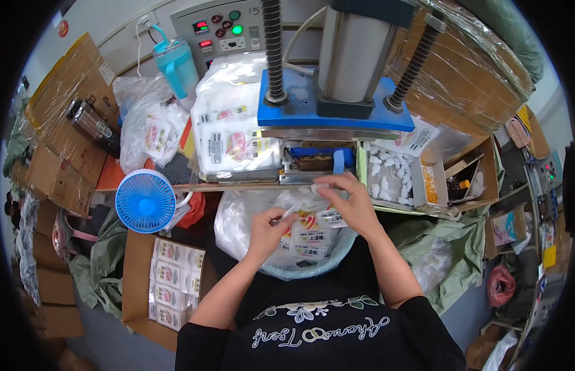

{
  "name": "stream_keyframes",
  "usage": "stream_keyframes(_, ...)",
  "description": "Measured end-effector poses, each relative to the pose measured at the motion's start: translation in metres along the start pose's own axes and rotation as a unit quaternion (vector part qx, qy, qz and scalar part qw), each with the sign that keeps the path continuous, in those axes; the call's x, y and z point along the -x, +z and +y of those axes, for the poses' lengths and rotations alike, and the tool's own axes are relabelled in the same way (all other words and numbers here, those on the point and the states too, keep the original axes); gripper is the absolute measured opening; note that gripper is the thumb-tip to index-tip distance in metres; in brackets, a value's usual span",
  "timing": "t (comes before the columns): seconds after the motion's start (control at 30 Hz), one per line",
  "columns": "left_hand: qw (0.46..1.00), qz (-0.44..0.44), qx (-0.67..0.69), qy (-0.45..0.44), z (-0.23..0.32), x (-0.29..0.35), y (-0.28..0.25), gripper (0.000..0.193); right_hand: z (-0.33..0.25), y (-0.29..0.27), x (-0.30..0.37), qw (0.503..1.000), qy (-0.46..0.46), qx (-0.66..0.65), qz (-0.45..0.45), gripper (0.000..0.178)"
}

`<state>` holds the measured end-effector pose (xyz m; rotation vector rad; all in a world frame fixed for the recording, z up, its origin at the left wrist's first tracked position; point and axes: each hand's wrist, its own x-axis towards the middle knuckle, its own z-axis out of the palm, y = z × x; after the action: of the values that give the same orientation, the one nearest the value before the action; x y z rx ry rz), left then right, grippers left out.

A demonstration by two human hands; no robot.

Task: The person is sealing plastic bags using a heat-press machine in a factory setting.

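Observation:
My left hand (272, 232) is closed, thumb against fingers, on the edge of a clear plastic piece (288, 217) above a blue-lined tub (287, 272). Slightly higher, my right hand (352, 204) pinches a small white piece (315, 188) just in front of the press bed. Printed plastic packages (309, 241) with red and black print lie in the tub below both hands. Overhead stands a press with a blue plate (337, 102). Behind my right fingers, a blue part (338, 162) sits in its bed.
Right of the press, a tray (389, 179) holds several small white pieces, beside an open carton (479, 176). White printed packages (235, 145) are stacked left of the press. A blue fan (145, 201) stands at the table edge, above a box of packages (136, 278).

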<state>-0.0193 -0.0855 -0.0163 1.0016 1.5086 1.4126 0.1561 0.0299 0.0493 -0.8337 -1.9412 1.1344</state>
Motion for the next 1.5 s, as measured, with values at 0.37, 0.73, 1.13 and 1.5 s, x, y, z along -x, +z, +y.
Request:
stream_keyframes(0.37, 0.994, -0.005, 0.062, -0.09, 0.003, -0.033, 0.03, 0.027, 0.026, -0.047, 0.0, 0.989, 0.001, 0.133, 0.058, 0.044)
stream_keyframes(0.73, 0.975, -0.064, 0.148, -0.154, 0.002, -0.075, 0.035, 0.025, 0.087, -0.084, 0.015, 0.922, 0.034, 0.385, 0.023, 0.031)
stream_keyframes(1.13, 0.818, 0.175, -0.473, 0.277, -0.014, -0.059, -0.067, 0.046, 0.1, -0.138, -0.008, 0.753, 0.237, -0.6, 0.126, 0.035)
stream_keyframes(1.5, 0.994, 0.042, -0.083, 0.055, -0.003, -0.016, -0.02, 0.012, 0.019, -0.05, -0.002, 0.981, 0.161, -0.103, -0.019, 0.029)
